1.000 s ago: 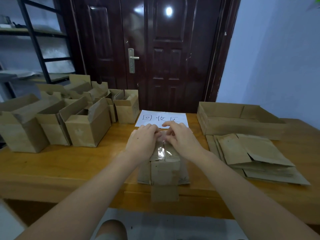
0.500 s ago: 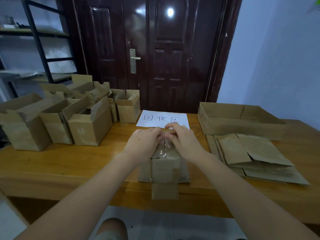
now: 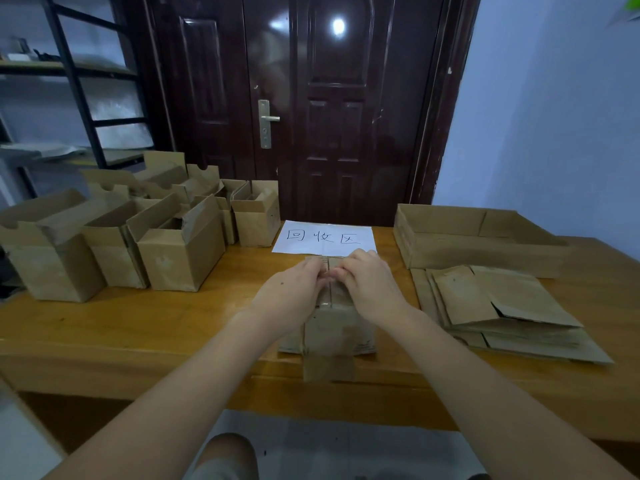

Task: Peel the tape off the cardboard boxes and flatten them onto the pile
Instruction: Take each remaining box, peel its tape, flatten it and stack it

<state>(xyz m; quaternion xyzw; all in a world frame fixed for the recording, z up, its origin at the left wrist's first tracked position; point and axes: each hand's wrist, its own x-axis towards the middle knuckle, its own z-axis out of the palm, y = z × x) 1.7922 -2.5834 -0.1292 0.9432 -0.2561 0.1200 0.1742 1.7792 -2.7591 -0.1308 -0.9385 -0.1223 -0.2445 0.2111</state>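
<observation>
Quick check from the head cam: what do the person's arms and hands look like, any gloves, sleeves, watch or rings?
Both arms are bare from the bottom of the frame up to the wrists, with no sleeves in view. The left hand and right hand wear no gloves. No watch, bracelet or ring shows on either one. A small dark speck sits on the back of the left hand.

A small storeroom or packing room. Brown open cardboard boxes (image 3: 180, 247) crowd a long wooden table (image 3: 138, 317). A black metal shelving rack (image 3: 79, 88) flanks a dark panelled door (image 3: 311, 109)
</observation>
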